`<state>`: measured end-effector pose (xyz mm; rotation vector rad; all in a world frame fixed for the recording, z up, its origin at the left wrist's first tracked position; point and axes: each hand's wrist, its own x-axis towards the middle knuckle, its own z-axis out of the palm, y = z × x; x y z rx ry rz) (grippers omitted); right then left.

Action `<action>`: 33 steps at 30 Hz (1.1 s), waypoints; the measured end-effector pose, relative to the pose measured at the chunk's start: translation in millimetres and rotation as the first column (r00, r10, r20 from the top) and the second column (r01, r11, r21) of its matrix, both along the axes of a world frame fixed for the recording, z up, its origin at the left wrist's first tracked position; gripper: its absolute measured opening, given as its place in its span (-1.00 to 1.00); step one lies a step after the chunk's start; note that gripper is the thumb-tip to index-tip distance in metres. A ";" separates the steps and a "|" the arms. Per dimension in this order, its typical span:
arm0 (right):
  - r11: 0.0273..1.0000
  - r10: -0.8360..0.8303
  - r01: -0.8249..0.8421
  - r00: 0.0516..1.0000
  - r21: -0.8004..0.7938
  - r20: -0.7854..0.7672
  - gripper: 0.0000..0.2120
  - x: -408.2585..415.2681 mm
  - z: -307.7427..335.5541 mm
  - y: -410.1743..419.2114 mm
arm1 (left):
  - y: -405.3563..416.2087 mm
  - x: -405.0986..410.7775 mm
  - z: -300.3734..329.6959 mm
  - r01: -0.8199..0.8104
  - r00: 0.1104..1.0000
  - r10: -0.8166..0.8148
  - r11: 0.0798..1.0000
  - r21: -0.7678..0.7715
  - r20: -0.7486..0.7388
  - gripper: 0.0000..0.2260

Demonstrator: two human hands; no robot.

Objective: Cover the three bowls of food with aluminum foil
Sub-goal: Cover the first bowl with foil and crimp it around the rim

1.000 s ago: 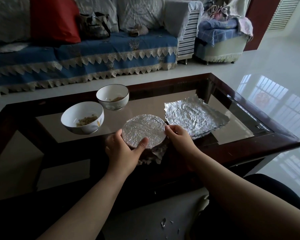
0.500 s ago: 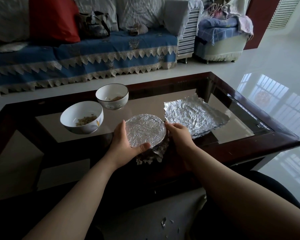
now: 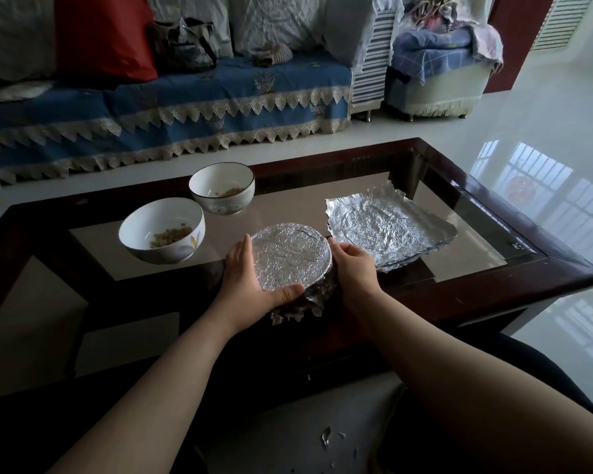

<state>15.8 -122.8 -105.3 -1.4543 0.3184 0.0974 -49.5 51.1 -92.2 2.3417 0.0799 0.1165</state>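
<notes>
A bowl wrapped in aluminum foil [image 3: 293, 256] sits near the table's front edge, its top smooth and flat, crumpled foil hanging below its near side. My left hand [image 3: 250, 275] cups its left side with the thumb along the front rim. My right hand [image 3: 355, 268] presses against its right side. Two uncovered white bowls with a little food stand to the left: one nearer [image 3: 162, 230], one farther back [image 3: 222, 187]. A stack of loose foil sheets [image 3: 387, 227] lies flat to the right.
The glass-topped table has a dark wooden frame [image 3: 493, 285]. A blue-covered sofa [image 3: 185, 107] runs behind it, with an armchair [image 3: 439, 73] at the back right. Small foil scraps [image 3: 327, 437] lie on my lap.
My left hand slid from the front of the covered bowl round to its left side, and my right hand moved down onto the right side. The bowl stayed in place.
</notes>
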 end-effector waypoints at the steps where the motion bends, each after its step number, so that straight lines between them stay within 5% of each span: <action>1: 0.999 0.006 -0.005 0.999 -0.050 0.034 -0.75 0.5 0.0 -1.2 | -0.5 -0.2 0.7 -0.001 1.000 0.001 1.000 0.007 0.002 0.23; 7: 0.970 0.065 -0.029 0.987 -0.241 0.144 -0.86 3.1 -3.9 -5.3 | 0.3 -1.1 0.1 -0.011 1.000 0.011 1.000 0.015 0.009 0.30; 14: 0.995 0.069 -0.073 0.996 0.073 0.057 -0.94 -2.2 -3.6 -5.1 | -3.6 -4.3 4.8 -0.001 1.000 0.001 1.000 -0.003 0.010 0.19; 22: 0.928 0.136 -0.062 0.974 -0.366 0.180 -0.85 2.1 -4.4 -6.9 | -2.9 -5.1 5.3 -0.024 0.999 0.024 1.000 0.002 0.027 0.20; 26: 0.967 0.182 -0.148 0.971 -0.208 0.154 -0.64 -5.4 1.5 -11.5 | -2.5 -6.1 6.2 -0.029 0.999 0.029 1.000 -0.003 0.022 0.20; 33: 0.960 0.206 -0.130 0.927 -0.247 0.315 -0.67 -30.2 1.9 -5.0 | -6.1 -6.1 2.3 -0.062 0.995 0.060 0.998 0.030 0.077 0.17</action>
